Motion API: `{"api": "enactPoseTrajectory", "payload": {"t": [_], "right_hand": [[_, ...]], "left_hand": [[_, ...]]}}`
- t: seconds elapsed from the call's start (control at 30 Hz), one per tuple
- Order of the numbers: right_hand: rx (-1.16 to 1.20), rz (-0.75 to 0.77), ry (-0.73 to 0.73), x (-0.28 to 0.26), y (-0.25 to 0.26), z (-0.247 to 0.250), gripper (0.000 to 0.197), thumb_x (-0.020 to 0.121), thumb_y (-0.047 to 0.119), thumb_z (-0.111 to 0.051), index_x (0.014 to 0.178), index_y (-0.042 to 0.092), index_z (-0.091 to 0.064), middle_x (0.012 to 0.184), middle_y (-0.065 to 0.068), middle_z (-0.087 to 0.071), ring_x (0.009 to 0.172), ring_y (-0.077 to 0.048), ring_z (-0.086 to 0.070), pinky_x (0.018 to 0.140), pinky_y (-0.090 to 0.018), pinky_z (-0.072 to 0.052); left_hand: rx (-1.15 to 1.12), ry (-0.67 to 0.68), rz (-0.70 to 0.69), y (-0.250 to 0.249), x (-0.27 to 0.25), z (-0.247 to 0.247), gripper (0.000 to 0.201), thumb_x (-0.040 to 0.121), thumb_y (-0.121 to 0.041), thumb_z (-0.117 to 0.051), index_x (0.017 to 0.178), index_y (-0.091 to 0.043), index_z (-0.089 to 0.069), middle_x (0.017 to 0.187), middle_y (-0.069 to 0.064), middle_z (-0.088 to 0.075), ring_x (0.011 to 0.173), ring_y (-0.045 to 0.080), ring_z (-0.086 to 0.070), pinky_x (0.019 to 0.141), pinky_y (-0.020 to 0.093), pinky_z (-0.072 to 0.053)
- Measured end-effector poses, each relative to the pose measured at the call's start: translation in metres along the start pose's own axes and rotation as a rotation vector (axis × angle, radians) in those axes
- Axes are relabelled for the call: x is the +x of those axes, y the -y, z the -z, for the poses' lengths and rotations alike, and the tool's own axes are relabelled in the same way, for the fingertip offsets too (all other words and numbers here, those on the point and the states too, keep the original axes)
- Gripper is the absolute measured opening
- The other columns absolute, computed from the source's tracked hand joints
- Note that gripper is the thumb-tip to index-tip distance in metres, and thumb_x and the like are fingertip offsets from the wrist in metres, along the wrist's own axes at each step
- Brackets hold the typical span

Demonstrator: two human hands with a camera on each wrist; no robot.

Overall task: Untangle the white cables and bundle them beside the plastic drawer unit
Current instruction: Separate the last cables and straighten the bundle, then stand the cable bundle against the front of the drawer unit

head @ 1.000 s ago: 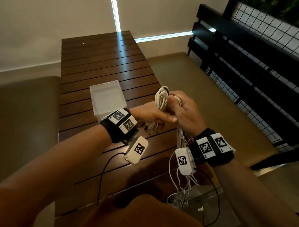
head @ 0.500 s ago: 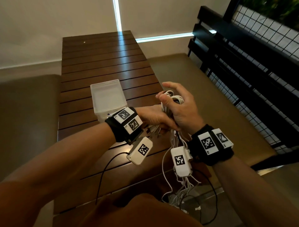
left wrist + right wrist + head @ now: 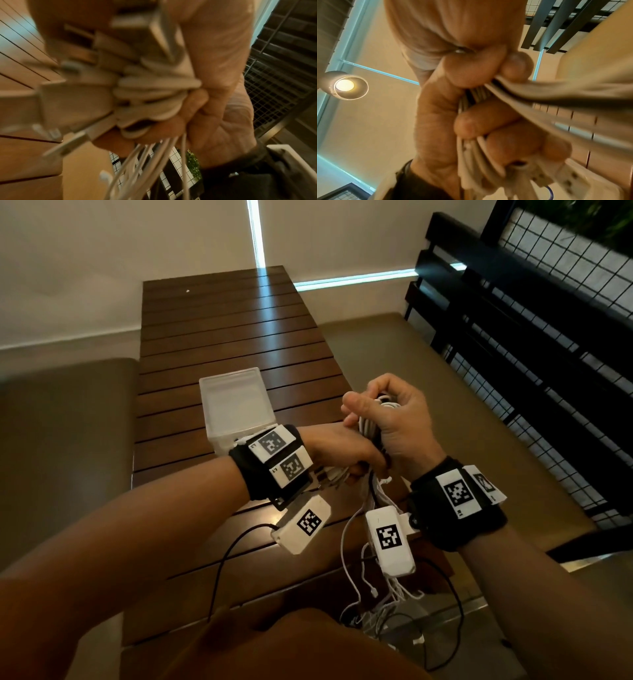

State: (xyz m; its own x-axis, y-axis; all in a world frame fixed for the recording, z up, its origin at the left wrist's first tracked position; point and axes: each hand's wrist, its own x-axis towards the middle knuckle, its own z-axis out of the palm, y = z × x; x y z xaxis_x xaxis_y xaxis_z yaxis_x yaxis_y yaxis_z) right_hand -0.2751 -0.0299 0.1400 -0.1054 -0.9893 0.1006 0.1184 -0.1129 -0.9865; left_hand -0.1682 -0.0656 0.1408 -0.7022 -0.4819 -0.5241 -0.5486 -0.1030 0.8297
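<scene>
Nearest us, at six o'clock in the head view, loose ends of the white cables [image 3: 368, 583] dangle off the near edge of the desk [image 3: 219, 337], thin round cords with small plugs, trailing down toward the floor; where they end we cannot make out, as our own clothing cuts off the bottom of the picture. A thin black cord loops there too.

Just beyond, at the centre, our left hand [image 3: 337, 448] is clenched around the lower part of the cable bundle, with flat white connector ends poking out under the palm. In the left wrist view the cords show as smooth, rounded loops stacked on each other, but motion blur smears the plugs. Our right hand [image 3: 394, 419] grips the upper part of the same bundle, fingers curled over the coiled loops, thumb raised at about ten o'clock. The right wrist view shows the cords pinched between fingers and palm; the rest is blurred. The bundle is held in the air above the desk's right edge, touching nothing else.

At ten o'clock from the hands stands the plastic drawer unit [image 3: 236, 402], a frosted, translucent box with rounded corners; our left wristband hides its near lower corner. The desk is of dark, glossy wooden slats running crosswise.
</scene>
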Motion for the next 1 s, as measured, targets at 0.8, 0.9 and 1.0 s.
{"api": "enactPoseTrajectory", "payload": {"t": [0.8,0.9,1.0], "right_hand": [[-0.083,0.057,0.043,0.024,-0.008,0.006,0.060,0.069,0.068,-0.059,0.102,0.018,-0.049,0.090,0.003,-0.068,0.078,-0.013,-0.067,0.070,-0.026,-0.054],[-0.034,-0.171,0.253,0.017,-0.032,0.018,0.080,0.073,0.062,-0.070,0.134,0.021,-0.039,0.106,-0.004,-0.065,0.089,-0.020,-0.068,0.077,-0.034,-0.055],[-0.140,-0.305,0.350,-0.012,-0.064,0.012,0.015,0.090,0.010,-0.064,0.102,0.016,-0.058,0.073,0.004,-0.067,0.062,-0.008,-0.065,0.057,-0.021,-0.052]], "left_hand": [[-0.377,-0.224,-0.113,0.006,-0.006,0.008,0.026,0.087,-0.001,-0.055,0.063,-0.006,-0.063,0.048,0.005,-0.056,0.050,0.023,-0.055,0.054,0.032,-0.051],[-0.726,-0.246,-0.155,0.007,0.000,0.023,0.036,0.092,-0.019,-0.053,0.058,-0.009,-0.058,0.044,0.001,-0.049,0.047,0.019,-0.056,0.056,0.031,-0.049],[-0.942,-0.305,-0.247,0.004,0.004,0.036,0.037,0.098,-0.025,-0.043,0.064,-0.011,-0.048,0.051,0.001,-0.052,0.059,0.020,-0.062,0.067,0.032,-0.051]]}}
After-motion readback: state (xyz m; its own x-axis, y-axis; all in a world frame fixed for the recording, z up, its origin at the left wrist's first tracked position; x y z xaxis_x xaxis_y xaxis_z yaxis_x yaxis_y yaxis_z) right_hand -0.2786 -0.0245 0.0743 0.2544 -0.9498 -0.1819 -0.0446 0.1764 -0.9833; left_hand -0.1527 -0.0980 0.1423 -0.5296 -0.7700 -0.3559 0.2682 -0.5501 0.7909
